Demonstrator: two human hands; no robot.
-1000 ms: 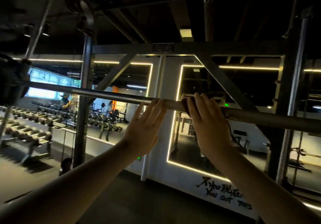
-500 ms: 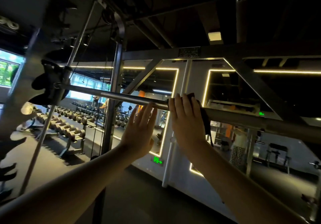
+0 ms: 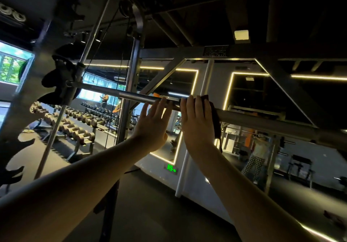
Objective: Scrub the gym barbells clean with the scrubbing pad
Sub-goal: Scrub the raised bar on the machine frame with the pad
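Note:
A steel barbell [image 3: 262, 118] runs across the head view at about head height, fixed in a Smith machine rack. My right hand [image 3: 197, 123] presses a dark scrubbing pad [image 3: 216, 123] against the bar with straight fingers reaching over it; the pad's edge hangs down to the right of my hand. My left hand [image 3: 153, 123] rests open against the bar just left of the right hand, fingers straight. The bar's left end meets a black carriage [image 3: 60, 84] on a guide rod.
The rack's upright posts [image 3: 129, 95] and top crossbeam [image 3: 244, 51] frame the bar. Rows of dumbbells [image 3: 75, 127] stand on racks at the left. Mirrors with lit yellow strips [image 3: 231, 89] cover the wall behind. A person [image 3: 257, 157] shows in the mirror at the right.
Both hands and the pad have slid left along the bar toward the carriage. The view has swung left, bringing the bar's left end into sight.

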